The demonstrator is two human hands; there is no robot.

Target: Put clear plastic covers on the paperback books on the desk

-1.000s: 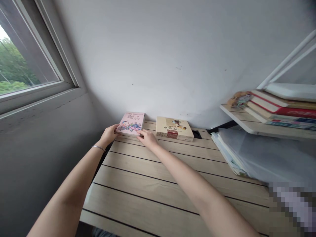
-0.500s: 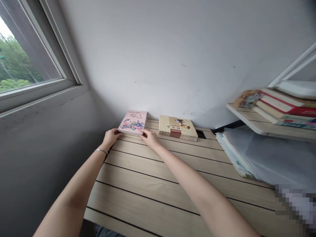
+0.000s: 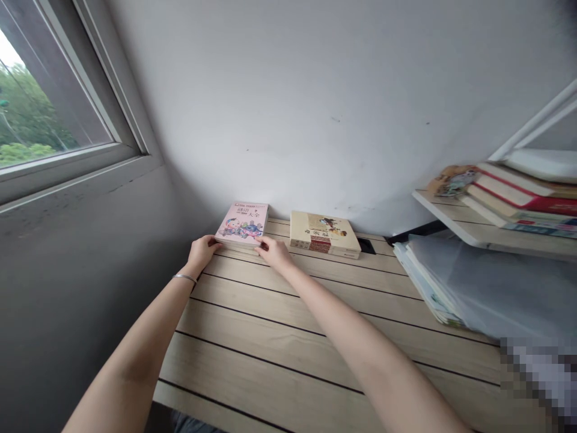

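A pink book with a cartoon cover lies flat at the back left of the slatted wooden table, close to the wall. My left hand, with a silver bracelet on its wrist, grips the book's near left corner. At the near right corner, my right hand holds the book between thumb and fingers. To the right, a little apart from the pink book, two cream books with a dark red band lie stacked.
A raised shelf on the right carries stacked books. Beneath it lie clear plastic folders with papers. The white wall borders the table's back, and a window is at the upper left.
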